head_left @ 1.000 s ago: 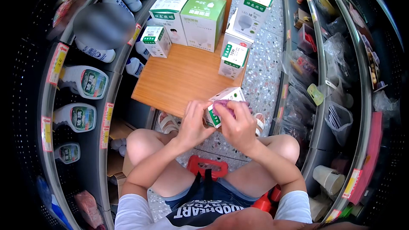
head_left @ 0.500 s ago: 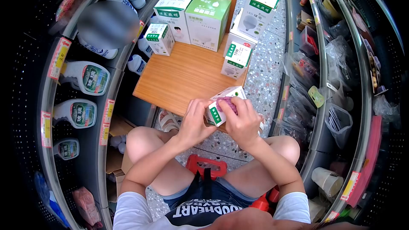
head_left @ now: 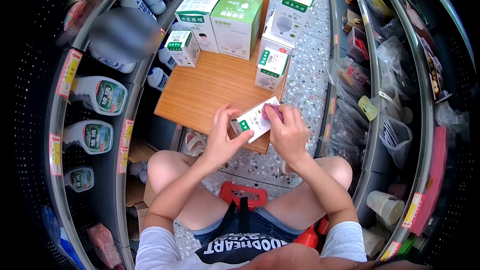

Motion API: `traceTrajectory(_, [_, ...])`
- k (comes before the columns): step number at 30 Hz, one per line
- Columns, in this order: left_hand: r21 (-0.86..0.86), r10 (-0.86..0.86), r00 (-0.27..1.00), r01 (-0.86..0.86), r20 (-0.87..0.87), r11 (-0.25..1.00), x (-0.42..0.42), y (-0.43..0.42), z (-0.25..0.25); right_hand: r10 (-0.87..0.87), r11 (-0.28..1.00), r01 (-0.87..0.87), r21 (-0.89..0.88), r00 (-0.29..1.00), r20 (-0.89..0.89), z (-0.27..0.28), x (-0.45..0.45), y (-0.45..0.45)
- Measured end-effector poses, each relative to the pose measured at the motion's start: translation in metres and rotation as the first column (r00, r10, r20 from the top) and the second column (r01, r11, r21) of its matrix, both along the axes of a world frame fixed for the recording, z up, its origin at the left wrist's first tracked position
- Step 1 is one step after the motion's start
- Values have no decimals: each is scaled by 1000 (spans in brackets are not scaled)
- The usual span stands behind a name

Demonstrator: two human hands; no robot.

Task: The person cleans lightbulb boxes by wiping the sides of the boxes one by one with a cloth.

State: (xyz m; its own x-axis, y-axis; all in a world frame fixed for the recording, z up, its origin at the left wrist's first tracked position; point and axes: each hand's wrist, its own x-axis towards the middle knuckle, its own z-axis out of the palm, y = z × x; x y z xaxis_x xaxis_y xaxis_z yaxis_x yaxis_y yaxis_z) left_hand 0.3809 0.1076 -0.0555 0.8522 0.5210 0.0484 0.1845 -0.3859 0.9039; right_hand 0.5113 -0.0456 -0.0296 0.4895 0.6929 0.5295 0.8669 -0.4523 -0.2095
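Note:
A small white and green bulb box [head_left: 254, 123] is tilted over the front right corner of the wooden seat [head_left: 210, 90]. My left hand [head_left: 221, 137] holds its left end, thumb on the near face and fingers behind. In my right hand [head_left: 288, 132] is a bunched purple cloth [head_left: 272, 113], pressed against the box's right end. Farther back on the seat stand a small 10W box [head_left: 183, 48], a white 30W box [head_left: 200, 20] and a green-topped box [head_left: 236, 26]. Another 10W box [head_left: 271, 68] stands at the right edge, before a taller bulb box [head_left: 292, 14].
Shelves of spray bottles [head_left: 102, 95] run along the left. On the right, shelves hold plastic-bagged goods [head_left: 395, 60] and a white cup [head_left: 385, 207]. A red plastic object [head_left: 244, 195] lies between my legs on the speckled floor [head_left: 235, 170].
The box in my hands has turned so its printed side faces up. My left hand has spread wider around its left end, and the cloth has moved to the right end.

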Motion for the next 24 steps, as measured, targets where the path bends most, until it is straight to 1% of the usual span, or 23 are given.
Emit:
traceTrajectory(1, [-131,27,1000,-29,-13,991,0,0,-6,6,1000,-6,1,1000,-1,0,0,0])
traceTrajectory(3, [-383,79,996,-91,-48,919,2,-2,-10,22,1000,-22,5,1000,-3,0,-1,-1])
traceTrajectory(6, [-590,74,997,-83,-39,803,3,-1,-2,34,999,-34,23,999,-6,-2,-1,-2])
traceTrajectory(9, [-519,65,997,-71,-29,852,2,-2,-1,53,998,-54,45,999,4,0,-2,-3])
traceTrajectory(12, [-495,61,998,-40,26,868,4,-5,6,152,982,-160,104,985,81,2,-11,-3])
traceTrajectory(13, [-537,62,997,-32,37,843,5,-5,4,185,977,-195,89,977,108,-1,-15,-3])
traceTrajectory(16, [-464,47,999,-32,21,885,5,-4,1,218,970,-226,84,971,98,-4,-17,-1])
traceTrajectory(19, [-503,40,999,-33,5,864,6,-4,8,131,986,-139,92,987,88,-5,-8,-2])
traceTrajectory(21, [-499,46,999,-41,-1,865,6,-2,5,52,994,-58,92,997,61,-6,1,-1])
traceTrajectory(24, [-512,59,998,-54,-7,857,6,0,4,-17,997,13,70,998,63,-8,16,-2])
